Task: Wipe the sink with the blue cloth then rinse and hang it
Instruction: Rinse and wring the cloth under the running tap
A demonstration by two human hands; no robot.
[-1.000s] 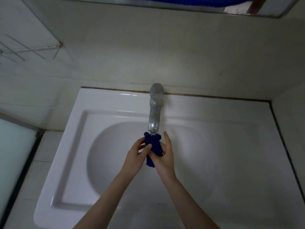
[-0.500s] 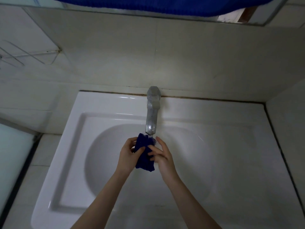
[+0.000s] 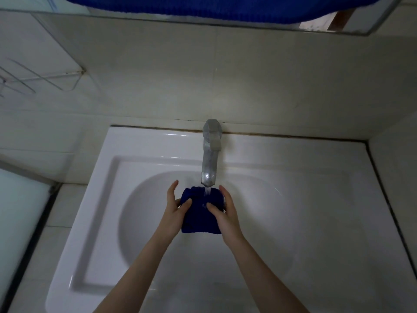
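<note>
Blue cloth (image 3: 200, 213): bunched up between our two hands, right under the tap's spout and over the middle of the sink bowl.
Left hand (image 3: 174, 211): we've got the cloth's left side pinched, thumb on top, the other fingers loosely spread with the index sticking up.
Right hand (image 3: 225, 213): gripping the right side, thumb pressed on top, fingers curled behind.
Tap (image 3: 211, 152): running, a thin stream lands on the cloth.
Sink (image 3: 293, 199): white.
</note>
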